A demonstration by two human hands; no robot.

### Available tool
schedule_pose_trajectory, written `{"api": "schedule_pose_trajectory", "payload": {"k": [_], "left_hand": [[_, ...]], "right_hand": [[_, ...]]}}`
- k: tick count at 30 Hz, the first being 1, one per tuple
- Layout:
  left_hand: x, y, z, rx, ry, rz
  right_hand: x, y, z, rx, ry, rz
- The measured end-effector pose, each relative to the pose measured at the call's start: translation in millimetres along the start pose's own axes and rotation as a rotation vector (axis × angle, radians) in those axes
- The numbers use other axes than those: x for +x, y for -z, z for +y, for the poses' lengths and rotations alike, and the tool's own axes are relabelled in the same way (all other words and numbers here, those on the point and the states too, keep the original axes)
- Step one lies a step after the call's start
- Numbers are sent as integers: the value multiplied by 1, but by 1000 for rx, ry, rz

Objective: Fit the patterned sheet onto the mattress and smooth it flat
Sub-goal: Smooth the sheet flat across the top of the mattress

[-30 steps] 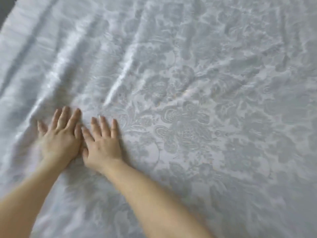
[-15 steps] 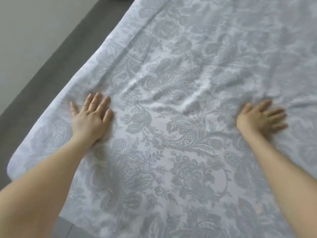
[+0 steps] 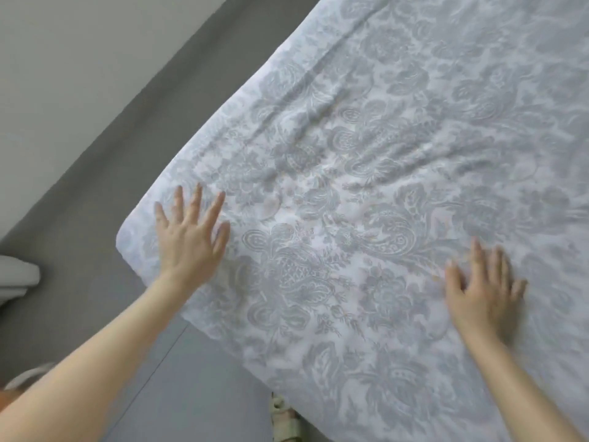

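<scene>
Patterned sheet (image 3: 414, 90), creases (image 3: 350, 161) ahead.
Left hand (image 3: 191, 240) and right hand (image 3: 481, 288) are laid flat, fingers spread; creases are seen at 2 and 11 o'clock respectively.

The left hand (image 3: 188, 247) rests on the sheet (image 3: 382, 148) by its left corner — the right hand (image 3: 481, 291) well apart to its right — with the floor (image 3: 197, 378) left of both.

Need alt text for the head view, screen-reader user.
Two bare hands lie flat on a patterned sheet: the left hand near its rounded corner, the right hand further in. Wrinkles cross the sheet beyond them; grey floor shows beside it.
</scene>
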State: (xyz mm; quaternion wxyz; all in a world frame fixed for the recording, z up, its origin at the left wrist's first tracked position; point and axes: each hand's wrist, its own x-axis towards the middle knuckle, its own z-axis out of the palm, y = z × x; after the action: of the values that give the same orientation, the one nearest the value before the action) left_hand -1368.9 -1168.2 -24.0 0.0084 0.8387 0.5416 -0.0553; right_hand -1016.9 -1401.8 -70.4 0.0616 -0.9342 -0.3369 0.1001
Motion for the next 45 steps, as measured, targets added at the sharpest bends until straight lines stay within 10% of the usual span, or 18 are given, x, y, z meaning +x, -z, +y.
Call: {"api": "schedule_pose_trajectory", "payload": {"k": [2, 11, 17, 23, 28, 45], "left_hand": [[-34, -25, 2, -5, -156, -101], [-90, -25, -73, -91, -518, -258], [-8, 54, -145, -305, -739, -173], [54, 95, -192, -421, -440, -131], [91, 133, -208, -464, -543, -119], [339, 262, -113, -449, -999, -237]], "right_hand": [[-52, -16, -9, -17, -59, -27], [-174, -25, -115, 116, 892, -248], [-94, -5, -205, 622, -538, -61], [-231, -61, -436, 328, 378, -545], [-173, -3, -433, 867, -249, -345], [40, 99, -441, 1069, -1028, 405]]}}
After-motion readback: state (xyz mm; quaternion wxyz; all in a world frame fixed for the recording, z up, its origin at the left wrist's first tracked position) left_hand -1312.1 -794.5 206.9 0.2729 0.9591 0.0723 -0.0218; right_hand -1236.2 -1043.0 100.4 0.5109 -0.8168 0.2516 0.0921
